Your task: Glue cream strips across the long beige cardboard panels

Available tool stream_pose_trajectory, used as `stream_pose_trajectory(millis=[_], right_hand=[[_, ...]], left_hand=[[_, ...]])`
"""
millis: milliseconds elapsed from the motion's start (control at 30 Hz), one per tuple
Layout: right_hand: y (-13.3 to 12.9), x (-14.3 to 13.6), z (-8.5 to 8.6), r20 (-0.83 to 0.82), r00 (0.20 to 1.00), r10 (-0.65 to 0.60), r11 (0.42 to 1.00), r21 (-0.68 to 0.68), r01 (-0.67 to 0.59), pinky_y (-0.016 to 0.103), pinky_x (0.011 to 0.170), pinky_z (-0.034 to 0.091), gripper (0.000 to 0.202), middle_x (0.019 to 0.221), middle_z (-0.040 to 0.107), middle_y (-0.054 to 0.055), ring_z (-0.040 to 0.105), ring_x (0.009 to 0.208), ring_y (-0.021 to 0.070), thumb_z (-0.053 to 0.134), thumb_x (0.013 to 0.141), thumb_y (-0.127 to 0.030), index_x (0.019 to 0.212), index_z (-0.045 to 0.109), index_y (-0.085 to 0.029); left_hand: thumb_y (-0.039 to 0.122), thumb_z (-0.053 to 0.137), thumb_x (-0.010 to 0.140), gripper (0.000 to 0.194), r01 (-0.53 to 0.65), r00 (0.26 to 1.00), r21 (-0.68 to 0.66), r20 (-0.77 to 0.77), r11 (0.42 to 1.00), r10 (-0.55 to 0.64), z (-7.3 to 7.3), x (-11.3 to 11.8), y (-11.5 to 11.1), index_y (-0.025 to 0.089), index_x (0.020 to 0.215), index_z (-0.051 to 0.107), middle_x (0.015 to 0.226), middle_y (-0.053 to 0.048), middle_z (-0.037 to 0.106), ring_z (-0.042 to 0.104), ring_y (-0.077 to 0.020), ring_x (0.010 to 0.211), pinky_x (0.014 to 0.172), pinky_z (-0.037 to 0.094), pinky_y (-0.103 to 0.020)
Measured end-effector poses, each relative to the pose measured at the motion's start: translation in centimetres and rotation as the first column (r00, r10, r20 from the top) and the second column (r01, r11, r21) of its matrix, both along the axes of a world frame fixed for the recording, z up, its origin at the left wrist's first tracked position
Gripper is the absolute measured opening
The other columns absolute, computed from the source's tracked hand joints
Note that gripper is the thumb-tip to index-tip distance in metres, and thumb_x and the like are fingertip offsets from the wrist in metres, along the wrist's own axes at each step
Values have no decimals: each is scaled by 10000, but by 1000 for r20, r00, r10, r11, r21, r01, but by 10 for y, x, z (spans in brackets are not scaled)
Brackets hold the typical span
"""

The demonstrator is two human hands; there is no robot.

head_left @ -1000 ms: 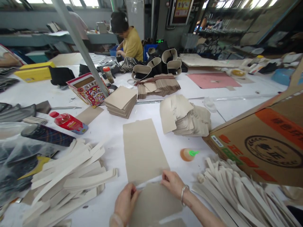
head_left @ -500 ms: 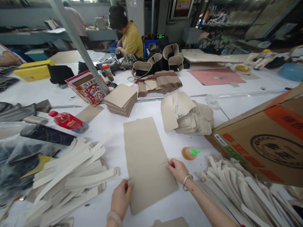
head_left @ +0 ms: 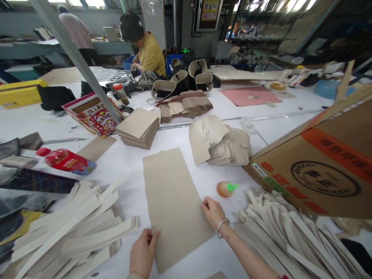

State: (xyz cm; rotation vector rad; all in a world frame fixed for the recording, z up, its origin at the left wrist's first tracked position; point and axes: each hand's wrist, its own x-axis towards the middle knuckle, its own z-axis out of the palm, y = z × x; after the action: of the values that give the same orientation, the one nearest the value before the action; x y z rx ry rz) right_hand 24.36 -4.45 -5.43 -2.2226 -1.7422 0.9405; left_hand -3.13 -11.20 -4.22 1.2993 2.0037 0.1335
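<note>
A long beige cardboard sheet lies on the white table in front of me, its top edge slightly uneven. My left hand pinches its left edge near the lower end between thumb and fingers. On the opposite edge, a bit higher up, my right hand pinches the sheet the same way; a bracelet circles that wrist. Just beyond the right hand is a small bottle of amber liquid with a green nozzle. Part of another beige piece shows at the bottom edge of the view.
Beige strips are heaped at left, more strips at right beside a large carton. Stacked board pieces and a fanned pile stand beyond the sheet. A red bottle lies at left. A person in yellow sits across.
The view has shifted, so most things appear further left. Both hands keep their pinch on the sheet's edges, and the sheet looks almost unmoved on the table.
</note>
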Motion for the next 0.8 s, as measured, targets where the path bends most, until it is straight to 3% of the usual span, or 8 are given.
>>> stream_pose_trajectory(millis=[100, 267, 400, 500, 633, 800], right_hand=[[2, -1, 0, 1, 1000, -6, 1000, 5, 6, 229, 552, 292, 127, 611, 586, -6, 510, 593, 129, 508, 770, -243, 652, 524, -199], [-9, 4, 16, -41, 999, -1, 999, 45, 3, 221, 567, 317, 89, 634, 572, -12, 498, 596, 121, 498, 776, -259, 733, 533, -189], [-53, 7, 28, -45, 979, 198, 979, -36, -200, 230, 607, 320, 96, 676, 581, -5, 500, 643, 125, 495, 772, -224, 706, 555, -190], [-98, 0, 33, -37, 916, 401, 902, -159, -401, 252, 647, 323, 88, 732, 598, 16, 514, 733, 153, 526, 752, -206, 683, 578, -191], [-138, -15, 36, 82, 852, 518, 846, -198, -495, 299, 754, 320, 55, 908, 591, 73, 477, 916, 213, 558, 742, -200, 773, 598, -178], [-145, -23, 41, 135, 829, 542, 835, -193, -515, 331, 790, 307, 155, 977, 577, 92, 461, 950, 232, 535, 755, -174, 903, 579, -161]], left_hand=[[456, 373, 814, 275, 28, 999, -13, -40, 1000, -28, 4, -1, 4, 222, 737, 494, 689, -9, 647, 616, -185, 696, 607, 384, -268], [516, 375, 797, 368, 57, 989, 65, -141, 996, -47, 25, 1, -7, 197, 949, 478, 714, -5, 608, 586, -176, 657, 588, 387, -272], [374, 391, 825, 230, 323, 946, 35, -50, 946, -322, 37, 14, -47, 215, 909, 535, 941, -30, 584, 563, -141, 761, 713, 403, -260], [218, 424, 795, 166, 488, 872, -88, -5, 869, -490, 38, 31, -83, 207, 858, 577, 959, -35, 577, 528, -162, 898, 802, 366, -271], [167, 416, 778, 177, 529, 830, -166, -103, 832, -549, 36, 49, -106, 178, 865, 569, 953, -55, 581, 492, -200, 920, 796, 333, -317], [142, 416, 758, 182, 540, 822, -195, -85, 818, -563, 37, 49, -103, 159, 867, 560, 910, -63, 597, 498, -206, 900, 790, 316, -324]])
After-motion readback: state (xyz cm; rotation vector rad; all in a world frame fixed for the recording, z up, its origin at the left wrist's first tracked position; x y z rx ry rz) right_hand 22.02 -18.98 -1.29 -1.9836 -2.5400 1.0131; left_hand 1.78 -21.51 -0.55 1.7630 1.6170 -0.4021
